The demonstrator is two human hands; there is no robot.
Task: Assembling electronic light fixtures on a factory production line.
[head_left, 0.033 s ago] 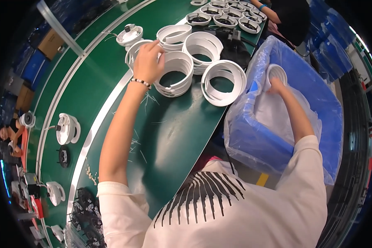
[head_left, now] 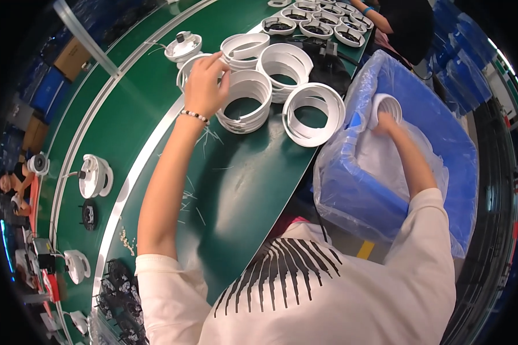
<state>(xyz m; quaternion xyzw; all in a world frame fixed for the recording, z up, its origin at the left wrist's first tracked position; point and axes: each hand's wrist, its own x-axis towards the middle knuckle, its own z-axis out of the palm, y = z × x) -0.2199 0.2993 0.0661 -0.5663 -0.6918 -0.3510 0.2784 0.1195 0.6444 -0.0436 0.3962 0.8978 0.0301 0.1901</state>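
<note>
My left hand (head_left: 207,83), with a beaded bracelet at the wrist, is raised over the white plastic rings on the green table. Its fingers are stretched and apart, holding nothing, beside a ring stack (head_left: 244,47) and above a nearer stack (head_left: 244,103). More rings, a stack (head_left: 283,63) and a tilted ring (head_left: 293,129), stand to the right. Down in a blue bin (head_left: 452,155) lined with clear plastic, my right hand (head_left: 387,123) grips a white ring (head_left: 390,104) with ridged walls. Its fingertips are partly hidden by the ring.
Several white housings with black inner parts (head_left: 315,29) stand at the far end, near another person's arm (head_left: 380,20). White lamp-like units (head_left: 96,175) sit along the left belt. Black parts (head_left: 121,293) lie at the near left. Thin white strips (head_left: 190,198) are scattered on the table.
</note>
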